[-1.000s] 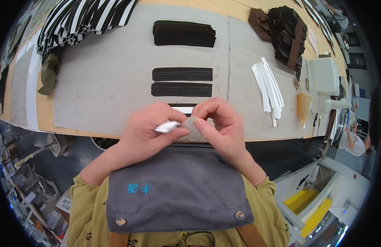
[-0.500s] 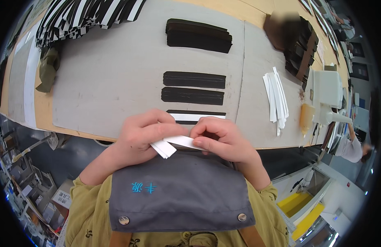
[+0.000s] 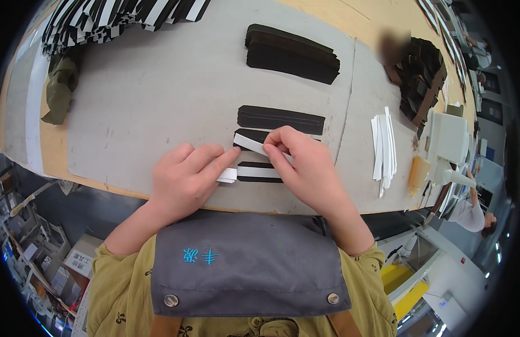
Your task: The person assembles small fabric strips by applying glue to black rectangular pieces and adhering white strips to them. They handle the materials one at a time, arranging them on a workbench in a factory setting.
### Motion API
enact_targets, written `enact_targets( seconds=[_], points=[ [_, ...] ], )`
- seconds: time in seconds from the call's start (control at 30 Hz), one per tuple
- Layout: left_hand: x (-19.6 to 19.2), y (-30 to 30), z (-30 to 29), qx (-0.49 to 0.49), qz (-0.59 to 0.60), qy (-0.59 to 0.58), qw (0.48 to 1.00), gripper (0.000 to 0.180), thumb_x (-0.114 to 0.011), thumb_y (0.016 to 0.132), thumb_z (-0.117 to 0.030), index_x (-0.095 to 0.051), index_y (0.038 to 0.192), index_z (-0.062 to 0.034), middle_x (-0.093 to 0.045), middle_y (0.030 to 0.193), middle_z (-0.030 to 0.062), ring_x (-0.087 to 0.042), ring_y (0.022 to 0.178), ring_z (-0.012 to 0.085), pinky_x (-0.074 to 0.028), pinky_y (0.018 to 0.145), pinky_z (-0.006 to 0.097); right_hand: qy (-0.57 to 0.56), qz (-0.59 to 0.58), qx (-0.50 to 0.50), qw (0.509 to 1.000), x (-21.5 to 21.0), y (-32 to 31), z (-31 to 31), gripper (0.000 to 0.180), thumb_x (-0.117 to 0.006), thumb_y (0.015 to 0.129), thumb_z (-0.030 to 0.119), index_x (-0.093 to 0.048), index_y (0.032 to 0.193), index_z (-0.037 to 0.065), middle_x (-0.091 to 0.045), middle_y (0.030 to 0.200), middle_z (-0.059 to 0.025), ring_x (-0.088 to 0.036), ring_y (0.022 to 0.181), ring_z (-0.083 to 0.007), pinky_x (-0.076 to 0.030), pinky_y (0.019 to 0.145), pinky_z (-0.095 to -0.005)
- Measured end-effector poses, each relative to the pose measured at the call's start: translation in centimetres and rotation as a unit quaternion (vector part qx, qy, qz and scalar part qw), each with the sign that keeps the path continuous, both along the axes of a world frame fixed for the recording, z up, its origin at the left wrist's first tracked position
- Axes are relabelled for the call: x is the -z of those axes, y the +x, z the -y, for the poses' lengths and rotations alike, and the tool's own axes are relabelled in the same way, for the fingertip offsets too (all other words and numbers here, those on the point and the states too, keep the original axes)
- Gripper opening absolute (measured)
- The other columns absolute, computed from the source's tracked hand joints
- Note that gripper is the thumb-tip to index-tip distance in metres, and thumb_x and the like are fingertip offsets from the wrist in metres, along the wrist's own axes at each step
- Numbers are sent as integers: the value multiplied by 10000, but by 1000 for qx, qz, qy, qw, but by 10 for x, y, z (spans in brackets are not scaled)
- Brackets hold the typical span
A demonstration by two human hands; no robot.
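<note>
My right hand (image 3: 306, 168) pinches a single white strip (image 3: 250, 144) between thumb and fingers and holds it slanted over the middle black strip (image 3: 252, 133). My left hand (image 3: 188, 174) is closed on a small bundle of white strips (image 3: 228, 176), and its index fingertip reaches to the left end of the single strip. Nearest me on the table lies a black strip with a white strip (image 3: 259, 172) along it; my right hand covers its right end. Farther off is a bare black strip (image 3: 281, 119) with a lengthwise line.
A stack of black strips (image 3: 291, 59) lies farther back. Loose white strips (image 3: 384, 149) sit at right, near a yellowish bottle (image 3: 419, 175) and a white container (image 3: 448, 136). Dark brown pieces (image 3: 422, 78) are heaped behind them. Black-and-white strips (image 3: 111, 19) pile up far left, above olive material (image 3: 60, 90).
Both hands have moved forward from the table's front edge to over the black strips. The right hand has drawn one white strip away from the left hand's bundle and brought it over the middle black strip.
</note>
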State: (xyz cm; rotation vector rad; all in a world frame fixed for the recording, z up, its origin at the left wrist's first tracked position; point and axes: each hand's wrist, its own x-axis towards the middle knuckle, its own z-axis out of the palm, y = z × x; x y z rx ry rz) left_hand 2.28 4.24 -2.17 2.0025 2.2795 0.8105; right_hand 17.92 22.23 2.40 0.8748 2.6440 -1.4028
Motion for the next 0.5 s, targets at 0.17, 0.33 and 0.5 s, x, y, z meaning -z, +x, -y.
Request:
enact_targets(
  seconds=[0.17, 0.33, 0.5],
  points=[
    [1, -2, 0, 1, 10, -5, 1000, 552, -759, 630, -54, -778, 1165, -190, -655, 968, -68, -479, 697, 154, -429, 592, 279, 60, 13, -30, 998, 9, -6, -3, 142, -636, 994, 181, -607, 982, 42, -681, 854, -114, -669, 789, -319, -516, 683, -420],
    [0, -2, 0, 3, 19, -12, 1000, 545, -766, 635, -66, -777, 1166, -190, -654, 977, -66, -489, 711, 154, -435, 604, 277, 70, 31, -30, 997, 10, -8, -7, 154, -636, 995, 193, -612, 969, 43, -695, 869, -113, -676, 778, -327, -518, 665, -430],
    [1, -2, 0, 5, 27, -17, 999, 542, -771, 638, -69, -776, 1167, -186, -657, 986, -61, -495, 717, 157, -439, 612, 280, 75, 58, -26, 995, 10, -10, -7, 165, -629, 1000, 206, -614, 967, 45, -698, 868, -109, -678, 778, -325, -523, 662, -431]
  ],
)
